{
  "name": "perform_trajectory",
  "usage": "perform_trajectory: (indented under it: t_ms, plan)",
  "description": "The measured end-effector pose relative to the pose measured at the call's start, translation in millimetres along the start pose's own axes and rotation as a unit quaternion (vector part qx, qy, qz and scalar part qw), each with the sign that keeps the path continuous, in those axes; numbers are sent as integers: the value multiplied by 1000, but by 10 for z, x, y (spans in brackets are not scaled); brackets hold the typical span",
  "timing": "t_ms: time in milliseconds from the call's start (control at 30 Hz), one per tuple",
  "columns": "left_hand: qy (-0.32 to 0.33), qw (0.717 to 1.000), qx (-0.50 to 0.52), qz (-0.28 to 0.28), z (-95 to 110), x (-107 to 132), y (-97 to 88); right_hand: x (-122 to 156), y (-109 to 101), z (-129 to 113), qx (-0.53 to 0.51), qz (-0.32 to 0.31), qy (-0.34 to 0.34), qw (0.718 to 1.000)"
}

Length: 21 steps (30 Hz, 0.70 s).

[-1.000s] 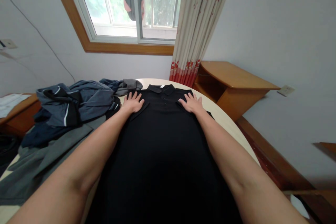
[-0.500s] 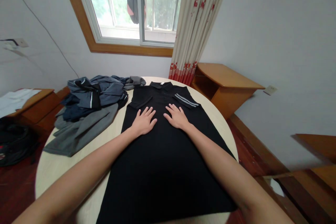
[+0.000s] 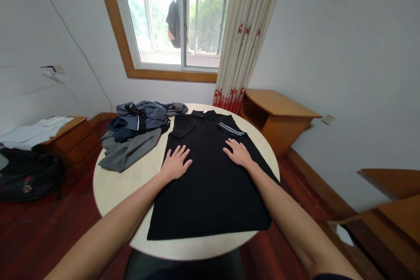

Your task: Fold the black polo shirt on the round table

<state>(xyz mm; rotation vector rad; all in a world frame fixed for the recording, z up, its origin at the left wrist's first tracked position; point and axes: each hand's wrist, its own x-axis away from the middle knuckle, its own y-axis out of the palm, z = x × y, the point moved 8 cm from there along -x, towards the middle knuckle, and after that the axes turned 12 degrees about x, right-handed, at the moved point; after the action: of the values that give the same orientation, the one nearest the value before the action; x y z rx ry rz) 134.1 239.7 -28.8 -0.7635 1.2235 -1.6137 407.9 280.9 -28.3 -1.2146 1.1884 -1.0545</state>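
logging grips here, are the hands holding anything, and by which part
Nothing is held: the left hand and right hand rest open on the shirt.

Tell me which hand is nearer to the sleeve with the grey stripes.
Right. The right hand lies on the black shirt, just below the striped sleeve; the left hand lies across the shirt, farther off, below the other sleeve.

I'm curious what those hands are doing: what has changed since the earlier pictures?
The left hand and right hand have moved from the sleeves of the black shirt toward its hem, onto its body; neither grasps anything. The shirt still lies spread on the table, collar toward the window, the clothes pile beside it.
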Motion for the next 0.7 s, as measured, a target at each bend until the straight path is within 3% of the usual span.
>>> perform_trajectory:
  t_ms: [100,200,300,367,567,633,700]
  plan:
    - [21,1000,7,3,237,99,10,121,-57,-256,-7,3,-3,1000]
    - [97,995,27,-14,600,195,106,248,-79,-716,-34,12,-76,996]
    - [122,991,40,-34,709,318,180,364,-42,-867,-40,7,-108,993]
    - [116,992,39,-38,618,415,166,427,-27,-683,-34,7,-85,996]
    - [69,997,21,-28,152,687,8,599,-32,202,6,11,32,999]
    - [22,1000,7,-6,-4,731,-55,622,-43,299,19,7,55,998]
    - [-32,999,-2,25,-152,758,-136,602,-81,250,26,5,61,998]
